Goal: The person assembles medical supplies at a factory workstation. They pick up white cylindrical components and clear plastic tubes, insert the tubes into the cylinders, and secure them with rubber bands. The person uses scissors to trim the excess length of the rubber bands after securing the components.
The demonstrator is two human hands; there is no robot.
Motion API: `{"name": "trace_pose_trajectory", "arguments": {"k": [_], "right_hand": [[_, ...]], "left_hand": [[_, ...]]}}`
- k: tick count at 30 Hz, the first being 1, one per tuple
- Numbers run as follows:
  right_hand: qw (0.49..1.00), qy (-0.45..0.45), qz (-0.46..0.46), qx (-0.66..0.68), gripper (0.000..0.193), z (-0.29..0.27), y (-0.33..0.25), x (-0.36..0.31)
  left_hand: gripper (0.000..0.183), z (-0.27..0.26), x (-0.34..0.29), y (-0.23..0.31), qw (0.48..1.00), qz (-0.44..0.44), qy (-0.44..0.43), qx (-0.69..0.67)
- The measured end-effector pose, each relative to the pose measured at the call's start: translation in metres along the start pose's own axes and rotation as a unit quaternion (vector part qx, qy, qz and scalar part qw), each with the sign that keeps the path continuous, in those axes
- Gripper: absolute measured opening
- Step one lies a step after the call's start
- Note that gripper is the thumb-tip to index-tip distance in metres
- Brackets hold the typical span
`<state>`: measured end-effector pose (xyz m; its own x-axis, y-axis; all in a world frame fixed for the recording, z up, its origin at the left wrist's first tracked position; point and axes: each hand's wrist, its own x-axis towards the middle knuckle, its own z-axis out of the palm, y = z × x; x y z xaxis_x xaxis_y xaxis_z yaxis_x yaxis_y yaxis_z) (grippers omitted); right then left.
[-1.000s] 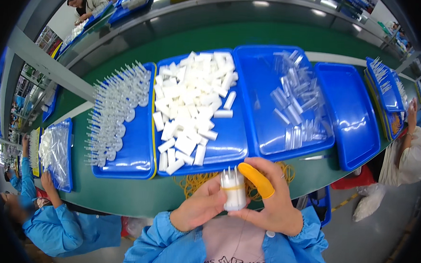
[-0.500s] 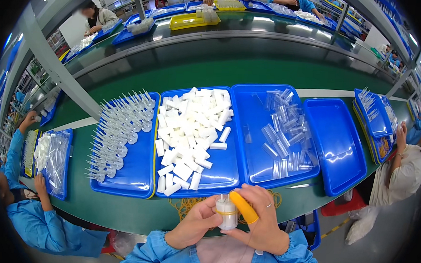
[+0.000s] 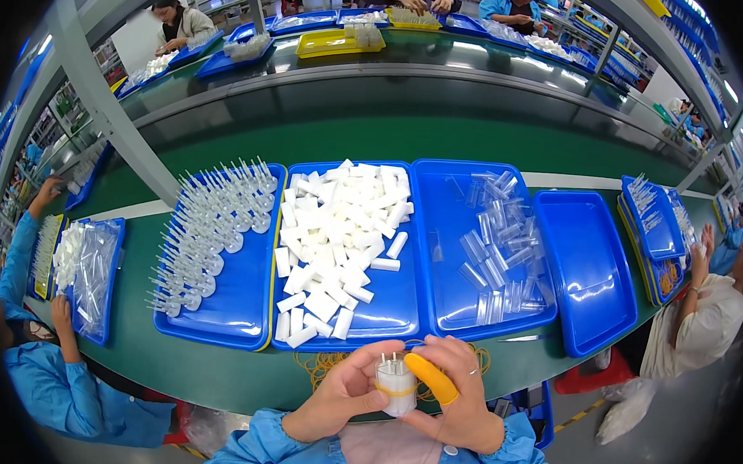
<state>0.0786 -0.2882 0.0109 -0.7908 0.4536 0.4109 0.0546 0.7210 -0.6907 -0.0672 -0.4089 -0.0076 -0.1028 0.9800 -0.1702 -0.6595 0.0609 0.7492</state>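
Note:
Between my hands, just past the table's near edge, is a small white and clear cylindrical bundle (image 3: 396,384) with a yellow rubber band round its middle. It stands upright, thin stems poking out of its top. My left hand (image 3: 338,394) is closed on its left side, thumb in front. My right hand (image 3: 466,405) grips the other side, its index finger in a yellow finger cot (image 3: 431,378) against the upper edge. Yellow rubber bands (image 3: 318,369) lie on the table behind my hands, partly hidden by them.
Blue trays stand in a row: one with clear stemmed parts (image 3: 212,232), one with white foam blocks (image 3: 337,239), one with clear plastic tubes (image 3: 505,247), and a bare blue tray (image 3: 591,281). Co-workers sit left (image 3: 69,393) and right (image 3: 691,312); others work across the green bench (image 3: 377,131).
The bundle has tipped slightly and more of its stemmed top shows. Both hands keep their hold, nearly in place. The whole view has shifted a little.

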Motion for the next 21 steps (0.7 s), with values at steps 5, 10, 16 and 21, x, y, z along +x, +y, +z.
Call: {"name": "trace_pose_trajectory", "arguments": {"k": [5, 10, 16, 21], "right_hand": [[0.994, 0.007, -0.077, -0.082, 0.056, -0.002, 0.005, -0.005], [0.995, -0.002, -0.054, -0.090, 0.061, -0.002, 0.000, -0.003], [0.955, -0.065, 0.084, 0.277, 0.078, -0.012, 0.013, -0.005], [0.934, -0.219, 0.036, 0.282, 0.066, -0.025, 0.030, -0.003]], "left_hand": [[0.064, -0.007, 0.000, -0.005, 0.996, -0.072, -0.022, -0.048], [0.065, 0.001, 0.002, -0.004, 0.999, -0.024, -0.008, 0.022], [0.066, -0.007, 0.001, 0.000, 0.990, -0.078, -0.076, -0.093], [0.067, 0.003, 0.007, -0.008, 0.989, -0.112, -0.098, 0.007]]}}
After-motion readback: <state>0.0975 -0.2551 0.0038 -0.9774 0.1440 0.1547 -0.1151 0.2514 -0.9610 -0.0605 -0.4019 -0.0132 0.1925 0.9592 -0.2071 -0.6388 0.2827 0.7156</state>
